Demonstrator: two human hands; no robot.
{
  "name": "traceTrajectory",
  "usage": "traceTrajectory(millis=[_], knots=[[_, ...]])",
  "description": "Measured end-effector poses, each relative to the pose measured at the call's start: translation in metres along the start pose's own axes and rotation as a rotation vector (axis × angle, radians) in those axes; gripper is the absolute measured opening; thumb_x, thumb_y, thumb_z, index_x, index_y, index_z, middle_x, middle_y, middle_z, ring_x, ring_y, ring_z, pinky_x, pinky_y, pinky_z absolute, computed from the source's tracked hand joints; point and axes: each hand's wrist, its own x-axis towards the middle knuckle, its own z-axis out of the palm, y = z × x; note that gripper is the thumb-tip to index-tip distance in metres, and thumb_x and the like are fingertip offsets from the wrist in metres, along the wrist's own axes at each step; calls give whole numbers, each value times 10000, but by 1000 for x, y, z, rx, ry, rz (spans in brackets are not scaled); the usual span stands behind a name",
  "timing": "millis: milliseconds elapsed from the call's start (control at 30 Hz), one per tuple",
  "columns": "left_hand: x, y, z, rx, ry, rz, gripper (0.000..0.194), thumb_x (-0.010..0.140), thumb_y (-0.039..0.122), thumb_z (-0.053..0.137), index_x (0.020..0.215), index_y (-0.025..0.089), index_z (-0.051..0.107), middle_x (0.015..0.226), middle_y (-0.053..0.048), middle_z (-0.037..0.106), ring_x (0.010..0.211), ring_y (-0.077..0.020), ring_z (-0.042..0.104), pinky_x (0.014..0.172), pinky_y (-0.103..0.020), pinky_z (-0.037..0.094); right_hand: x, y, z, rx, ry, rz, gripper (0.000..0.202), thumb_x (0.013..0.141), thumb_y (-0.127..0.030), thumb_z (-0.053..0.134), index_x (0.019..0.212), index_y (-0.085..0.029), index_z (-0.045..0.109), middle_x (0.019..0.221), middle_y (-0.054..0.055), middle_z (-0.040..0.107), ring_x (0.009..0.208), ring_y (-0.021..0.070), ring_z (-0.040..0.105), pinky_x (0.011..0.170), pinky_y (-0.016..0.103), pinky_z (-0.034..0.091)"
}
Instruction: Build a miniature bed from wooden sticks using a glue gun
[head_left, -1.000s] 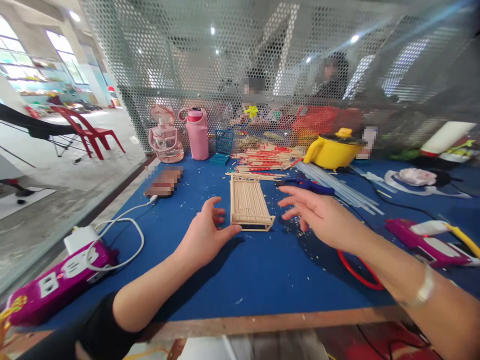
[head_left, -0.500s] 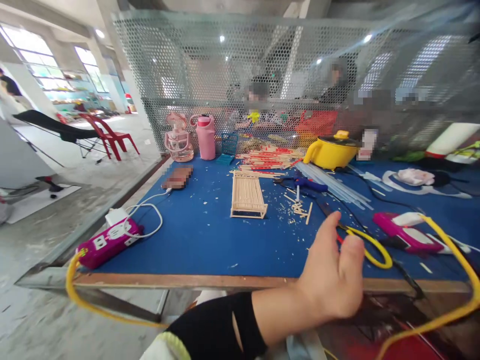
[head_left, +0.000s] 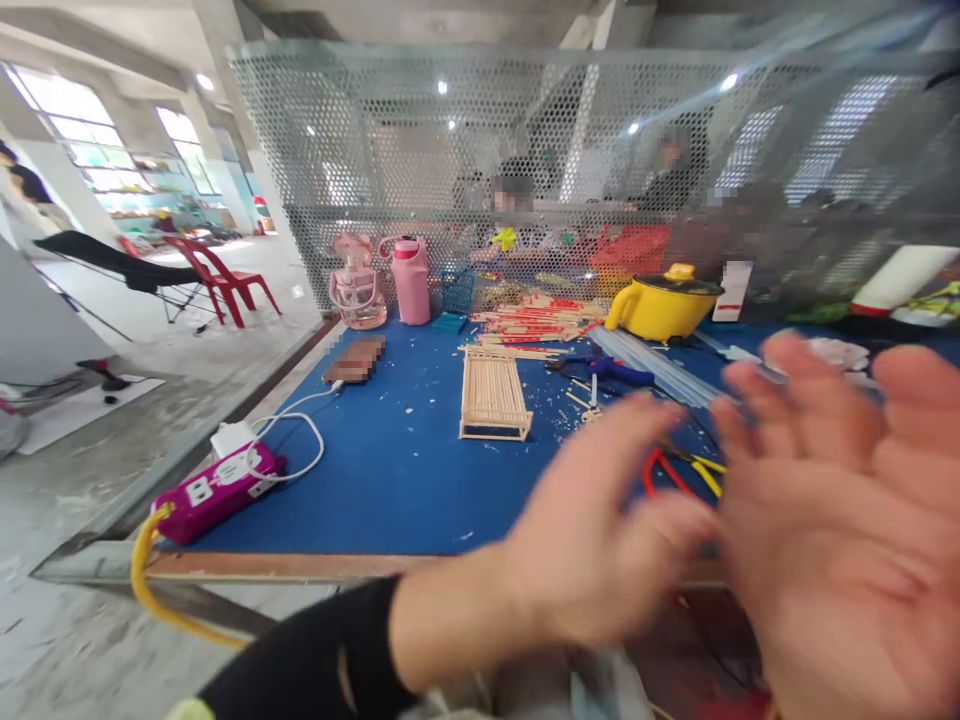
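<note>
My right hand (head_left: 847,540) is raised at the right, palm toward the camera, fingers apart and holding nothing. Beside it my left hand (head_left: 600,530), blurred by motion, reaches across from the lower left; whether anything is between its fingers is hidden. Beyond the hands, a small frame of wooden sticks (head_left: 493,392) rests on the blue table mat (head_left: 375,490). Behind the left hand lie blue-handled pliers (head_left: 619,371) with stick scraps. Red and yellow handles (head_left: 705,474) show between my hands.
At the back stand a pink bottle (head_left: 410,282), a clear pink bottle (head_left: 358,290), a pile of sticks (head_left: 532,322) and a yellow pot (head_left: 664,308). A phone (head_left: 355,360) and purple power strip (head_left: 217,490) lie left. People are behind the perforated screen (head_left: 405,130).
My right hand has come into view at the right. My left hand has shifted left and now covers part of the mat and scraps.
</note>
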Motion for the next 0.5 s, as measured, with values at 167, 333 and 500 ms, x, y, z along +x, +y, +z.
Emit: traceTrajectory(millis=[167,333,500], knots=[[29,-65,-115,344,656,-240,261,879,332,445,1072,173,520,1022,-76,612,929,-166,559,828,-291,449,82,33,67,26,-327,4,210,839,-354,545,923,-216,680,868,48,703,772,196,648,707,357,509],[45,-124,-163,314,336,-556,146,691,169,571,832,132,579,748,-32,599,679,-128,556,617,-247,443,129,75,140,-216,-917,-185,160,756,-207,611,841,-205,747,798,17,726,707,139,624,663,267,453],[25,-126,-156,146,20,-579,263,608,99,574,865,148,603,778,-8,611,686,-108,562,647,-237,454,138,81,171,-234,-1123,-277,204,701,-157,654,852,-240,764,789,3,719,707,126,603,633,239,415]])
